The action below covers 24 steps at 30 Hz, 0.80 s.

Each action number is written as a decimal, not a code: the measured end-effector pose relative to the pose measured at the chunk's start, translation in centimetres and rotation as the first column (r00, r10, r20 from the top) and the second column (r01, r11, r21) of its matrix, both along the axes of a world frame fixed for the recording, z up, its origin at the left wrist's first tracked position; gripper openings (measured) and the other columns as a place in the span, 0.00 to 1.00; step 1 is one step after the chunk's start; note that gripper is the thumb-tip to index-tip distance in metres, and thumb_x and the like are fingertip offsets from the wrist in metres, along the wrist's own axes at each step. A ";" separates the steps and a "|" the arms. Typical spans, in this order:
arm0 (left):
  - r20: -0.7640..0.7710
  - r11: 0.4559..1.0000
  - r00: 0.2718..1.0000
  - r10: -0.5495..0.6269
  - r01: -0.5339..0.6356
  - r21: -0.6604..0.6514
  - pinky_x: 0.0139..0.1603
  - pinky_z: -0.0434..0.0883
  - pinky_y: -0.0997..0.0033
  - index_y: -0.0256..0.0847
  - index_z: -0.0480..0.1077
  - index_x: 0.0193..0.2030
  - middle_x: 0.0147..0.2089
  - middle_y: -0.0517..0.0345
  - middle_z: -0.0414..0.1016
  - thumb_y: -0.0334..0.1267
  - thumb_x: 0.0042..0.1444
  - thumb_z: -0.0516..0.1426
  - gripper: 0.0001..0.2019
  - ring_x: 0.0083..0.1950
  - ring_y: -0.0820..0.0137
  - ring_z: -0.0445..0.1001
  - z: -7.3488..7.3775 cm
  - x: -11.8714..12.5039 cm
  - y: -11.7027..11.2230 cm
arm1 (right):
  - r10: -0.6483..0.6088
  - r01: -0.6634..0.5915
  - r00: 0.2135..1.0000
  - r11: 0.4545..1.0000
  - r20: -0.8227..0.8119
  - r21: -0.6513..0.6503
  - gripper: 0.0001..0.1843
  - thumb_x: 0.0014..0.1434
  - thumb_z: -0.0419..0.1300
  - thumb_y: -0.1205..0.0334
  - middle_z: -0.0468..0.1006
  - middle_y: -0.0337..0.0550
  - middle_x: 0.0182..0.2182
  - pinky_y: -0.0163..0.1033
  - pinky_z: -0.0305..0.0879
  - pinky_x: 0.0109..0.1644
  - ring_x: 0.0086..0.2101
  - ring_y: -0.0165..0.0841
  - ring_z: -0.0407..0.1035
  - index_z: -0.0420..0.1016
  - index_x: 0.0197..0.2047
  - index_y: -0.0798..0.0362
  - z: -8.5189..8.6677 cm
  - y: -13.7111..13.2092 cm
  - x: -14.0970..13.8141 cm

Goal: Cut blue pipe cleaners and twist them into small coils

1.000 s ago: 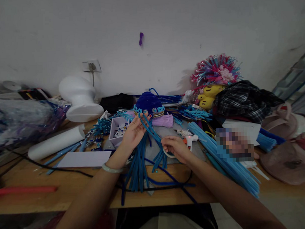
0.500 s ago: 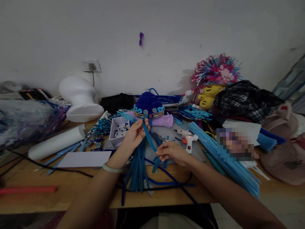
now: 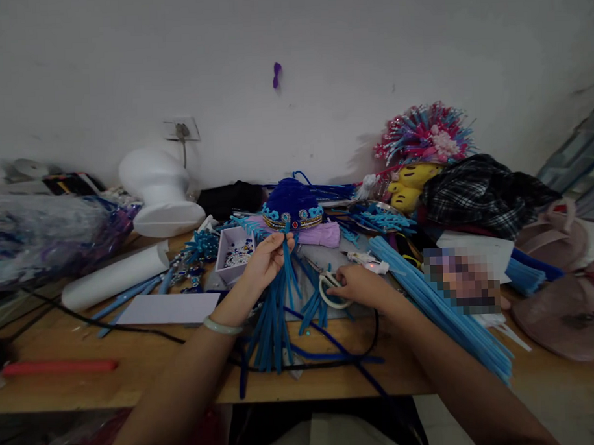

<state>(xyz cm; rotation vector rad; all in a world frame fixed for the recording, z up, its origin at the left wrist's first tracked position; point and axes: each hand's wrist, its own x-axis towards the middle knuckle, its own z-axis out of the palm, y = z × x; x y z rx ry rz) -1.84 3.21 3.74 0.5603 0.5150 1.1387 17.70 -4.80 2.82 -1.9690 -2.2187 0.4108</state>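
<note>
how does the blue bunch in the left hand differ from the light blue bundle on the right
The held bunch is darker and shorter, pinched at its top by the left hand, strands fanning down. The light blue bundle is paler and longer, lying flat, strands straight. Both are fuzzy stems.

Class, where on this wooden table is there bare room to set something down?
Bare wood runs along the front edge of the wooden table, between the flat red strip and the black cable. The middle, under blue pipe cleaners, and the back are crowded.
</note>
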 end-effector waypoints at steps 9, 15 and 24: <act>-0.047 0.998 0.999 -0.025 0.028 0.052 0.37 0.72 0.73 0.35 0.66 0.27 0.27 0.56 0.75 0.27 0.49 0.53 0.03 0.29 0.75 0.74 -0.7 0.6 -0.3 | -0.237 0.232 0.960 0.971 -0.147 -0.052 0.17 0.48 0.52 0.50 0.72 0.45 0.22 0.34 0.52 0.26 0.25 0.32 0.64 0.71 0.22 0.56 0.5 0.4 -0.4; -0.061 0.997 0.998 0.006 -0.001 0.076 0.36 0.72 0.72 0.36 0.65 0.28 0.30 0.57 0.75 0.28 0.49 0.54 0.02 0.29 0.74 0.74 -0.7 0.6 -0.2 | -0.256 0.094 0.393 0.967 -0.883 -0.238 0.11 0.45 0.57 0.56 0.70 0.39 0.20 0.32 0.55 0.25 0.20 0.26 0.63 0.69 0.25 0.56 1.4 0.4 -0.8; -0.078 0.997 0.997 0.009 -0.003 0.073 0.34 0.71 0.76 0.35 0.68 0.27 0.28 0.57 0.74 0.28 0.48 0.54 0.02 0.28 0.76 0.72 -0.7 0.8 -0.2 | -0.176 -0.332 -0.019 0.930 -0.984 -0.160 0.19 0.53 0.49 0.45 0.66 0.37 0.17 0.31 0.51 0.20 0.17 0.24 0.58 0.68 0.30 0.53 0.4 -2.2 -3.8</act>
